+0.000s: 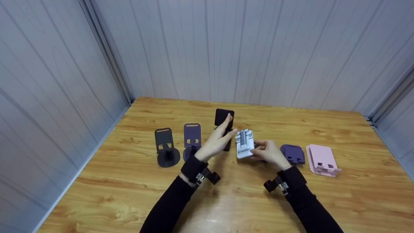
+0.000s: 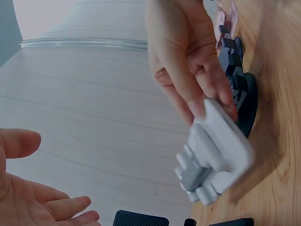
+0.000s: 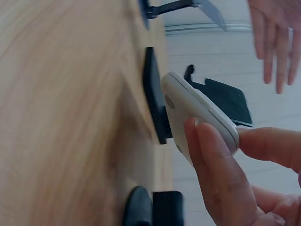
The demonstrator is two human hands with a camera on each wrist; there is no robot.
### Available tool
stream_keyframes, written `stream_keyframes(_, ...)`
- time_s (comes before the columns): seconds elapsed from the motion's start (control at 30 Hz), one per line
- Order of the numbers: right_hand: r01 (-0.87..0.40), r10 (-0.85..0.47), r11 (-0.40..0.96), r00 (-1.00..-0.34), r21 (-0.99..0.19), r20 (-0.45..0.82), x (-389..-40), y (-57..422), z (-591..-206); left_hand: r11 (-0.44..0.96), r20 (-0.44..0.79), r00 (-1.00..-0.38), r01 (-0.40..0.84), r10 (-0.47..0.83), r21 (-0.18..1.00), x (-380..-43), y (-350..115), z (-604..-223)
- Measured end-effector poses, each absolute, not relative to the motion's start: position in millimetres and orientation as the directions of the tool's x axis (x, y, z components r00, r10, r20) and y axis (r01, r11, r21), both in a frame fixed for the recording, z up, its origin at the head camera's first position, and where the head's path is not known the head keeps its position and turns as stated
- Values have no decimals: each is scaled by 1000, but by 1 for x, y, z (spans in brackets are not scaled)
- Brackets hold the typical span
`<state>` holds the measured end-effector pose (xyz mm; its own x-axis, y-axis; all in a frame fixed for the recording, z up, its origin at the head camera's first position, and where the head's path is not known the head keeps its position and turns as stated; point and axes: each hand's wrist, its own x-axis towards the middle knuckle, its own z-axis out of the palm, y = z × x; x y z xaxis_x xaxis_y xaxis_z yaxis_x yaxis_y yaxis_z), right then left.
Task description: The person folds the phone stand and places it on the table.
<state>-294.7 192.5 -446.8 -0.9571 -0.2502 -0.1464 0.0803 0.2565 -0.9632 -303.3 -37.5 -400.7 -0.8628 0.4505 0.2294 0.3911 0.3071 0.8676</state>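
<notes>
My right hand (image 1: 270, 153) pinches a white folding phone stand (image 1: 242, 153) between thumb and fingers, holding it folded and tilted over the table. In the right wrist view, the stand's flat underside (image 3: 183, 110) faces the camera. My left hand (image 1: 213, 144) has its fingers extended and holds nothing in the left wrist view. It overlaps an upright black phone stand (image 1: 223, 116) in the head view, hiding part of it. That black stand's plate (image 3: 228, 99) and base (image 3: 153, 89) show behind the white stand in the right wrist view.
To the left stand an unfolded dark grey phone stand (image 1: 164, 137) and an unfolded purple one (image 1: 192, 131). On the right lie a folded purple stand (image 1: 292, 153) and a folded pink one (image 1: 323, 155). Another dark stand (image 2: 249, 106) is mostly hidden behind my right hand. Pale panel walls (image 1: 226, 48) border the table.
</notes>
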Motion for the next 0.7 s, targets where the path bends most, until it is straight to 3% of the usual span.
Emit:
stream_keyframes(0.2, 88, -222, 289, -962, -953, -157, -293, 183, -451, 270, 210, -865, 359, 456, 893, -301, -40, -400)
stream_keyframes(0.57, 57, -178, 486, -971, -872, -162, -294, 180, -454, 268, 183, -864, 336, 468, 903, -301, -37, -401)
stream_keyframes(0.7, -16, -207, 570, -970, -821, -125, -292, 182, -453, 268, 170, -866, 323, 471, 907, -301, -38, -403)
